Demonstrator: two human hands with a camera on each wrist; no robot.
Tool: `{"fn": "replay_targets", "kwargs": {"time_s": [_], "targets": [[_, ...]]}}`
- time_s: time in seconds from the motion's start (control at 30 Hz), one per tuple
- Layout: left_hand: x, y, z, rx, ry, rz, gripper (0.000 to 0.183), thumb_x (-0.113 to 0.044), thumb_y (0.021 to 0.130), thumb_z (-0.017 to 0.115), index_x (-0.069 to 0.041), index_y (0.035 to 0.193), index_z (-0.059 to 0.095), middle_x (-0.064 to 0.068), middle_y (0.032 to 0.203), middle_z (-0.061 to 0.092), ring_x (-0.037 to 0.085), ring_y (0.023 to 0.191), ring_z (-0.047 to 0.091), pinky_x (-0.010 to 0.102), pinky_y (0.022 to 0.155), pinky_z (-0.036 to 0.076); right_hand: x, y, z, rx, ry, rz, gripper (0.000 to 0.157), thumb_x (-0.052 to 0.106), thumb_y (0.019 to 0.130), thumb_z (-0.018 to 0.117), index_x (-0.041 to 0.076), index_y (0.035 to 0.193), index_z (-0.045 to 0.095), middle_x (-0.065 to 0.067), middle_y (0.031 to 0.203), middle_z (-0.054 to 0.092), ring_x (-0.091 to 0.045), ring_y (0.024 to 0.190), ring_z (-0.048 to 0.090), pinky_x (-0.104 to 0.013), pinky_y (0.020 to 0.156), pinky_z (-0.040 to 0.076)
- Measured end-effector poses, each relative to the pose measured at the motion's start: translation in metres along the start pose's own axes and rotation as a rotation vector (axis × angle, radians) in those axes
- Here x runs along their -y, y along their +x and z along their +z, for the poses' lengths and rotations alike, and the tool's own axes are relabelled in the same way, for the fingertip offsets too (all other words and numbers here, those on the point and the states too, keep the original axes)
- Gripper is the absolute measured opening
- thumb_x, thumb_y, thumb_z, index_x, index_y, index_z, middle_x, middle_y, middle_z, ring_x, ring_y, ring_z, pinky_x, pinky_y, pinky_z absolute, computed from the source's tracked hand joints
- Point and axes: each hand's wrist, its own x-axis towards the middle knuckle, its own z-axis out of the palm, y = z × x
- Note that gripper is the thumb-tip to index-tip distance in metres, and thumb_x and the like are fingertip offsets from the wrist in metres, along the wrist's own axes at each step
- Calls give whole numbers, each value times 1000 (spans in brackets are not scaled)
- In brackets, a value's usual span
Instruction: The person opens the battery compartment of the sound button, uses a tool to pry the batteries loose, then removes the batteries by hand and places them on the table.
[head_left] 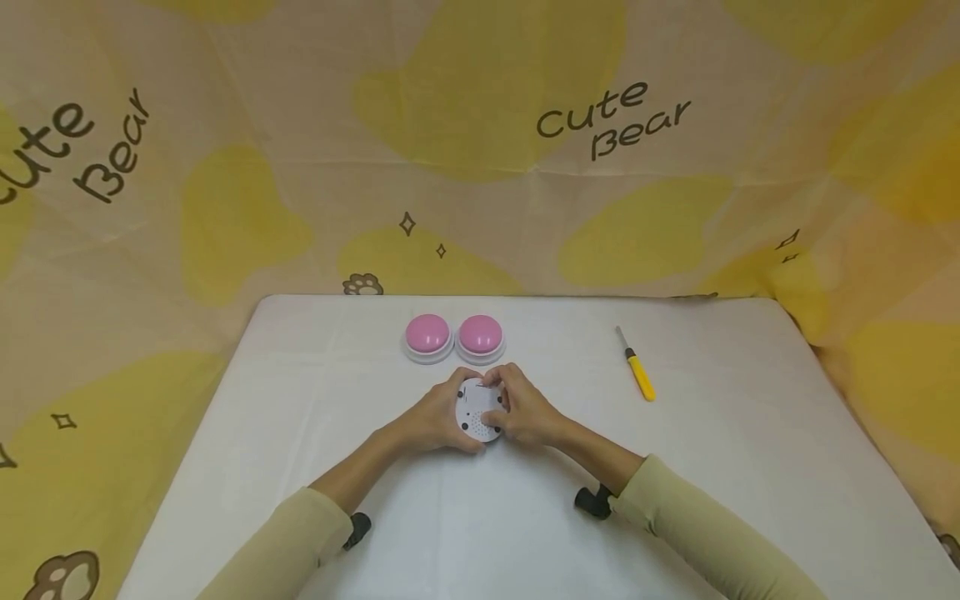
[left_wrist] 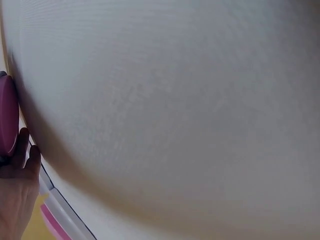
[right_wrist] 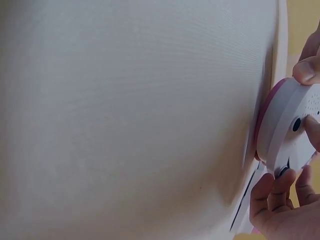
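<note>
Just below the middle of the head view, the person's left hand (head_left: 435,418) grips a round white device (head_left: 474,408), its speckled underside with black feet turned up. The right hand (head_left: 528,412) grasps its right side, thumb on that face. Above them I see two pink-domed buttons (head_left: 427,333) side by side on the white counter (head_left: 315,375); a yellow-handled screwdriver (head_left: 640,377) lies right of centre.

On the backdrop cloth (head_left: 315,100) ahead, you can read the dark lettering "Cute Bear" (head_left: 613,121). Toward your left, you find a second inscription (head_left: 75,148), "Cute Bear", partly cut off.
</note>
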Motion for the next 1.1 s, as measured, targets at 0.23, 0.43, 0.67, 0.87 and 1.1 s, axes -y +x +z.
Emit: {"fn": "replay_targets", "kwargs": {"time_s": [0.23, 0.43, 0.67, 0.87, 1.1], "targets": [[1, 0, 0, 0, -4, 9, 92, -15, 63, 93, -11, 136, 37, 5, 116, 60, 16, 97, 58, 32, 84, 48, 0, -1, 1, -22, -9, -13, 45, 1, 85, 74, 4, 122, 47, -10, 110, 45, -23, 89, 45, -27, 74, 39], [3, -1, 0, 0, -8, 13, 92, -15, 63, 93, -12, 136, 37, 3, 116, 60, 17, 98, 58, 31, 85, 48, -1, -1, 0, -39, -14, -46, 44, 0, 83, 76, 5, 117, 48, -9, 110, 49, -22, 90, 48, -28, 75, 42], [3, 0, 0, 0, -17, 4, 93, -15, 62, 93, -11, 136, 37, 4, 115, 60, 16, 98, 58, 32, 85, 49, -3, 0, -1, -39, -2, -45, 44, 2, 81, 78, 8, 113, 49, -4, 102, 55, -19, 89, 52, -28, 75, 44], [2, 0, -1, 7, -37, 4, 92, -13, 62, 93, -13, 135, 37, 3, 116, 60, 15, 99, 60, 32, 87, 49, -4, 0, -4, -55, 4, -96, 29, -2, 87, 64, 7, 111, 51, -5, 101, 61, -20, 91, 55, -32, 80, 47], [4, 1, -1, 7, -43, 0, 92, -12, 62, 93, -12, 135, 37, 3, 117, 61, 16, 99, 59, 33, 90, 47, -4, 1, -6, -81, 6, -116, 21, -8, 90, 53, 5, 107, 54, -7, 103, 64, -21, 95, 58, -35, 82, 46]]}}
